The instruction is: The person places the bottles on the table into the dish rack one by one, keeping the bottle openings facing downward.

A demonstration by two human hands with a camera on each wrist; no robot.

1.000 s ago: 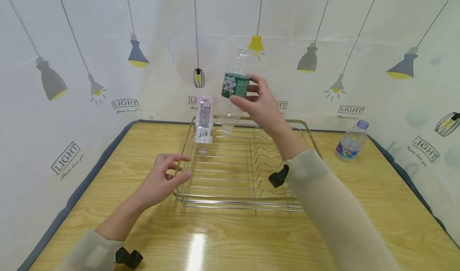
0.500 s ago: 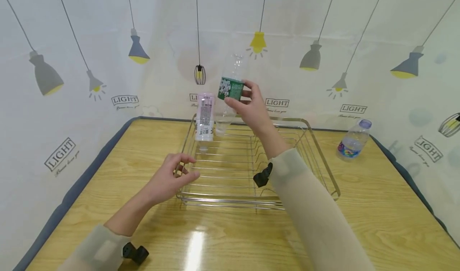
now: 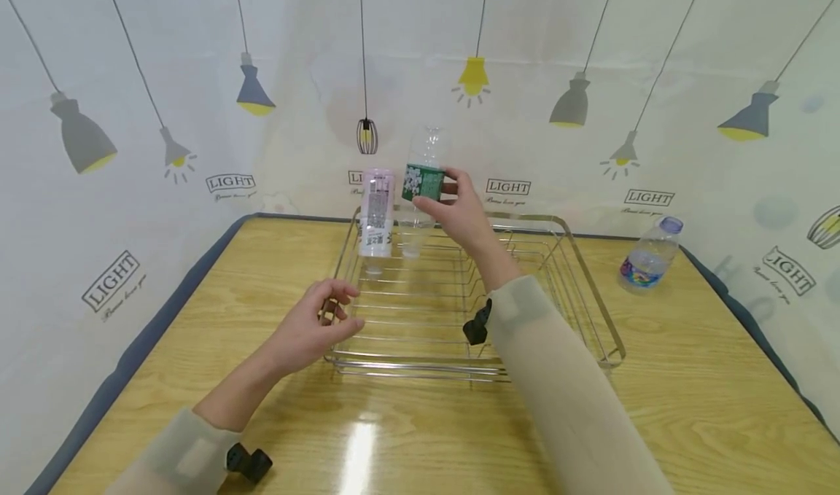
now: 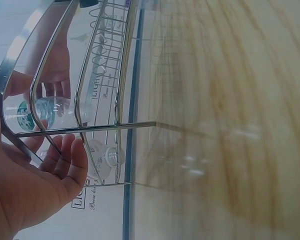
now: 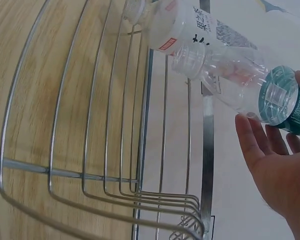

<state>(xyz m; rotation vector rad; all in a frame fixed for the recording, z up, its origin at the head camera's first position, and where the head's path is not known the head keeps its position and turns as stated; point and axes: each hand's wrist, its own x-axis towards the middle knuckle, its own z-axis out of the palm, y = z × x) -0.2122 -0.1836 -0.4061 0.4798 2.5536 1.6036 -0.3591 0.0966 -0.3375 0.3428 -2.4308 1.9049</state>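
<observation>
My right hand (image 3: 459, 207) grips a clear plastic bottle (image 3: 429, 145) by its green label, over the far left part of a metal wire dish rack (image 3: 453, 364). The bottle is neck down, slightly tilted, with its uncapped mouth low among the wires. Close on its left, a bottle with a pink-and-white label (image 3: 377, 211) also stands neck down in the rack. In the right wrist view, the neck of the held bottle (image 5: 230, 75) overlaps the labelled one. My left hand (image 3: 318, 324) is at the rack's left rim, fingers loosely bent and thumb apart.
A clear bottle with a purple cap and colourful label (image 3: 646, 254) stands upright on the wooden table (image 3: 420, 437), right of the rack. Wavy wire dividers fill the rack's right part. Behind the table hangs a lamp-patterned cloth (image 3: 315, 79).
My right hand has brought the green-labelled bottle down and slightly left, closer to the pink-labelled bottle. My left hand shifted a little right over the rim, then stayed there.
</observation>
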